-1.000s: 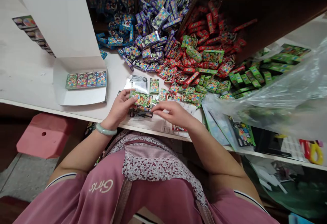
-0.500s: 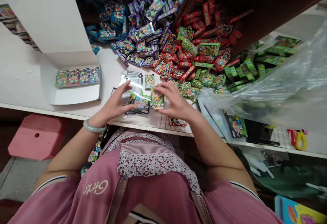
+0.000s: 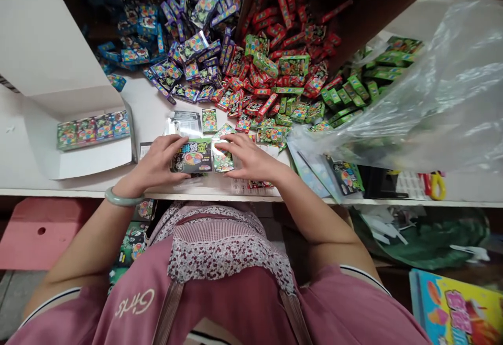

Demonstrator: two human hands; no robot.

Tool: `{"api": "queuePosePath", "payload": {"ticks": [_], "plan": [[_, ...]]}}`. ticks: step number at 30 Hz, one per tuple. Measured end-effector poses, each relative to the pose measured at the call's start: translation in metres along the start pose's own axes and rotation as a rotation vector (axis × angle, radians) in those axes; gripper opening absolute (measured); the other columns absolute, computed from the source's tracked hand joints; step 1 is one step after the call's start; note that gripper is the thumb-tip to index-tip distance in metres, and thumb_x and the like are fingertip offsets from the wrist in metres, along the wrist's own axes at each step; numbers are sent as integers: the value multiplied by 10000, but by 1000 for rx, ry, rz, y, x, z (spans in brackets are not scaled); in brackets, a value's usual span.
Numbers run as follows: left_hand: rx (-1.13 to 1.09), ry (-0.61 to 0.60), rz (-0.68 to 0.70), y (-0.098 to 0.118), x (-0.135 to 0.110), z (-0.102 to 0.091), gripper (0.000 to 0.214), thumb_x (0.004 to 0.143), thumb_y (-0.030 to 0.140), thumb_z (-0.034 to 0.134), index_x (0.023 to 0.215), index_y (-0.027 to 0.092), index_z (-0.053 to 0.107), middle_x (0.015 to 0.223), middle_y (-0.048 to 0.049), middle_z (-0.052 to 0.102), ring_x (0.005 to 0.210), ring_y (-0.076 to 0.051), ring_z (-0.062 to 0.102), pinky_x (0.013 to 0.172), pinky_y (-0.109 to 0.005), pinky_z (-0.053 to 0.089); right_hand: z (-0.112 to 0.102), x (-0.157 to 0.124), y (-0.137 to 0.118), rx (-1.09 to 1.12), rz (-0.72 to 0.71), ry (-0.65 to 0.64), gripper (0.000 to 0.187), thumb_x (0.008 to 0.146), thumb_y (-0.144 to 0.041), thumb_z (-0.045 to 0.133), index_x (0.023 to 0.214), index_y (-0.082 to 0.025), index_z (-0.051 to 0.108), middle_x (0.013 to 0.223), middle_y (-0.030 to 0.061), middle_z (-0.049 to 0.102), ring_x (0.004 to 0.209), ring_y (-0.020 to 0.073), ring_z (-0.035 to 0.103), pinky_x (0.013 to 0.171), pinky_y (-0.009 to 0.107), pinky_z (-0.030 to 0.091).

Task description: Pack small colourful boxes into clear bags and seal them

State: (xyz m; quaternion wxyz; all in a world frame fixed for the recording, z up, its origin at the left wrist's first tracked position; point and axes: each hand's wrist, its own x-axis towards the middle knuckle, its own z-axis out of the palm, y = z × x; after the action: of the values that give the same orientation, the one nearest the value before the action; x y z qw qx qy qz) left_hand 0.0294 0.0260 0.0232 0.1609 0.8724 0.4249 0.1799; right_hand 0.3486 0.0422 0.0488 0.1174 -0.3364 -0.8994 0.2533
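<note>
My left hand [image 3: 162, 160] grips the left edge of a flat black-and-green printed packet [image 3: 193, 157], thumb at the near side and fingers at the far side. In my right hand [image 3: 251, 159] is a small green printed box [image 3: 223, 158], held between thumb and fingers against the packet's right end. Whether the box is touching or inside the packet's opening I cannot tell. Just beyond lie a small upright-facing green box [image 3: 209, 120] and a stack of clear-and-silver packets [image 3: 184, 122]. Part of a red box [image 3: 260, 184] shows under my right wrist.
Heaps of blue [image 3: 135, 54], purple [image 3: 196, 62], red [image 3: 271, 25] and green boxes [image 3: 349, 98] fill the back. An open white carton [image 3: 94, 161] with a row of boxes stands left. Clear plastic sheeting [image 3: 408, 119] and yellow-handled scissors [image 3: 437, 185] are right.
My left hand has closed on the black printed packet, which now lies flat between both hands. The right hand has brought the green box against its right end. The whole view has shifted.
</note>
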Motion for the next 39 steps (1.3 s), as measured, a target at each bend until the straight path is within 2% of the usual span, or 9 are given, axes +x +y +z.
{"api": "queuePosePath", "payload": {"ticks": [9,16,20,23,26,30,33,36,39], "plan": [[-47,31,5,4,-7,6,887,744,569,774,1486,219,433,1390,-174,535,1281,-367,523,1101,-523,432,-3,16,-14,-95,-15,-40,847,758,-222,820,1511,-293,439,1506,122,465,1419,374,375,1209,618,323],[-71,65,-78,11,-12,15,891,726,591,785,1469,228,455,1357,-159,552,1262,-357,534,1086,-517,454,17,23,-20,97,-43,2,1096,785,-416,817,1627,-282,127,1640,147,307,1515,331,299,1240,530,309],[-37,185,-111,12,-16,20,873,721,586,791,1455,241,470,1333,-158,557,1228,-362,556,1064,-527,468,30,22,-36,145,74,133,825,909,-435,680,1594,-253,259,1446,137,571,1358,301,499,1154,522,386],[-56,209,-76,11,-18,21,847,724,592,789,1436,242,491,1302,-152,571,1204,-361,576,1045,-520,485,30,23,-39,132,125,121,584,988,-406,554,1531,-249,405,1255,90,703,1177,264,607,1072,481,444],[-83,221,-89,10,-21,18,821,727,580,795,1421,245,512,1279,-144,580,1178,-372,586,1042,-536,485,7,24,-12,49,212,164,438,1015,-331,481,1449,-283,523,1241,55,713,1138,240,619,1040,443,465],[-82,261,-109,9,-25,13,815,725,557,809,1424,260,513,1259,-140,583,1163,-386,590,1049,-563,481,-48,20,61,-338,575,273,411,957,-169,479,1331,-220,642,1336,138,631,1236,314,550,1039,500,447],[-89,264,-114,9,-25,14,819,710,543,826,1419,273,518,1243,-144,592,1154,-383,600,1037,-556,501,-76,15,99,-400,603,260,339,871,-117,570,1169,-190,713,1343,160,618,1255,355,531,1037,535,439],[-101,273,-142,7,-25,15,798,712,540,830,1403,273,532,1239,-130,596,1157,-371,606,1053,-542,506,-83,14,106,-327,510,318,168,838,-169,657,994,-197,713,1182,122,687,1149,323,580,1009,513,460],[-79,313,-155,4,-26,14,819,731,589,806,1425,264,517,1238,-115,592,1142,-353,613,1037,-537,524,-74,20,91,13,482,352,102,871,-247,654,952,-188,672,874,38,680,845,204,611,827,387,533]]}}
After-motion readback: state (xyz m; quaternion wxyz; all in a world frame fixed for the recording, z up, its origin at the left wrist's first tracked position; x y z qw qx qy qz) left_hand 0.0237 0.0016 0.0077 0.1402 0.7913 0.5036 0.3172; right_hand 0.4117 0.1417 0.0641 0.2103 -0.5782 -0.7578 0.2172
